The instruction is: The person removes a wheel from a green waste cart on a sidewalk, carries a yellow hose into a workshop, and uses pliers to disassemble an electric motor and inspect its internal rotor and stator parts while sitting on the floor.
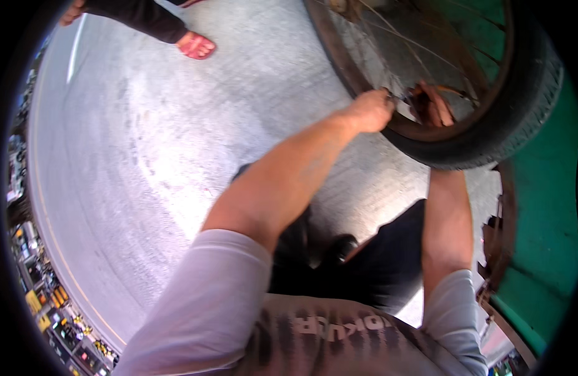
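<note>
The wheel [467, 149], with a black tyre and thin spokes, is at the upper right, and its lower part is in front of the person.

From the left side, first there is a crowded band of small yellow and dark objects [58, 307] along the curved edge of the view; they are too small to be identified. Next to it lies a wide grey pavement [145, 138] with a thin pale line. At the upper left, another person's hand [72, 12] is partly seen, and beside it a leg in dark trousers [145, 17], ending in a foot with a red sandal [195, 46], well apart from the wheel.

Toward the middle, the left arm of the person comes up from a light grey sleeve [220, 288]. The left hand [371, 111] is at the inner edge of the wheel, with bent fingers close to the rim and spokes; I cannot tell if it pinches something. Below are the person's black trousers [364, 276] and a dark shoe [344, 246].

Further right, the right forearm passes behind the tyre, and the right hand [435, 108] appears inside the ring of the wheel, near the left one. Its fingers are curled above the rim, but what they grasp, if anything, is unclear. At the far right stands a green surface [549, 250], with a brown, rusty-looking edge beside it.
</note>
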